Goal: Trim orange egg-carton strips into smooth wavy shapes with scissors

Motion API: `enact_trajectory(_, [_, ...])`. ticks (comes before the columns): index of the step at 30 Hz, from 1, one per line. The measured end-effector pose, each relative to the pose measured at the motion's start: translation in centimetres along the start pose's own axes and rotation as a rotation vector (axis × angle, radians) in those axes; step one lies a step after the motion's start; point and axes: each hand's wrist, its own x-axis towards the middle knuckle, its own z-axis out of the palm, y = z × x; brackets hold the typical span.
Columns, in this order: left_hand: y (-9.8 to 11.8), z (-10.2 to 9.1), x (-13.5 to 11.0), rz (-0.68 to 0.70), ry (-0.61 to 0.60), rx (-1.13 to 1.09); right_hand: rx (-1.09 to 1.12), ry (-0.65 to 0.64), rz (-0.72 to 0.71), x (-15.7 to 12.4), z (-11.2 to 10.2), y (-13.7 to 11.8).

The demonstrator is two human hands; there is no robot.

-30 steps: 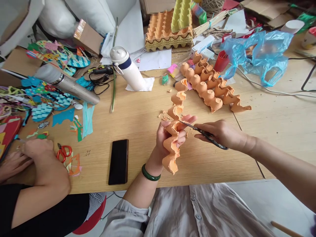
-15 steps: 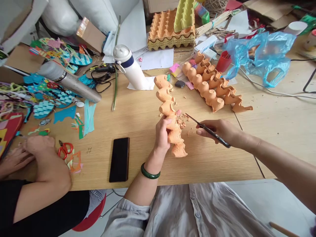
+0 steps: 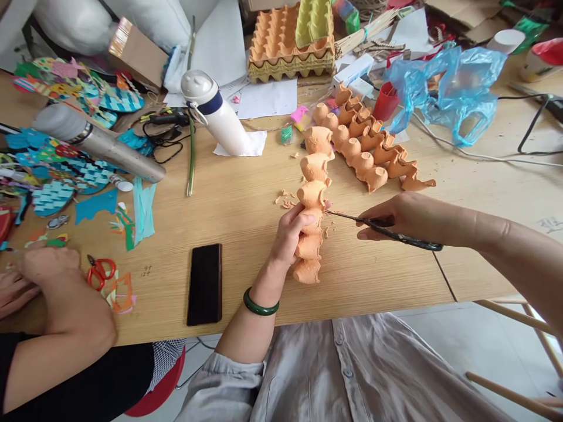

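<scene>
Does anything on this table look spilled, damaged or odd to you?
Yes: small orange scraps lie strewn on the tabletop near the left hand, like spilled crumbs. They match the color of the egg-carton strip it holds, whose right edge looks ragged. A crumpled blue plastic bag sprawls farther right, looking untidy.

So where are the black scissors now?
In the head view, the black scissors are right of centre, in the right hand, their tips by the edge of the orange carton strip.
</scene>
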Motion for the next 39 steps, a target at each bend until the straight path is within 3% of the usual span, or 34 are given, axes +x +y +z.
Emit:
enact_trajectory(3, [0.0, 0.1, 0.0, -0.021, -0.021, 0.009, -0.078, -0.083, -0.019, -0.1, -0.3, -0.6])
enact_trajectory(13, [0.4, 0.1, -0.2, -0.103, -0.064, -0.011, -0.071, -0.103, -0.067, -0.2, -1.2, -1.3])
enact_trajectory(20, [1.3, 0.0, -0.7, -0.257, -0.144, -0.248, -0.172, -0.104, -0.228, -0.5, -1.8, -1.0])
enact_trajectory(24, [2.0, -0.2, -0.6, -0.408, -0.215, -0.394, -0.184, -0.058, -0.356, -0.9, -1.8, -1.0])
enact_trajectory(27, [2.1, -0.3, -0.4, -0.484, -0.238, -0.454, -0.266, 0.052, -0.415, -0.8, -1.2, -0.6])
enact_trajectory(30, [1.8, -0.2, -0.3, -0.497, -0.201, -0.476, -0.43, 0.205, -0.419, -0.1, -0.3, 0.5])
enact_trajectory(33, [1.4, 0.0, -0.1, -0.459, -0.154, -0.446, -0.556, 0.274, -0.309, 0.7, 1.0, 1.5])
enact_trajectory(36, [1.0, 0.2, 0.2, -0.387, -0.079, -0.382, -0.629, 0.303, -0.223, 1.3, 2.5, 1.7])
enact_trajectory(39, [0.6, 0.5, 0.7, -0.282, 0.097, -0.315, -0.668, 0.253, -0.127, 1.9, 4.2, 0.7])
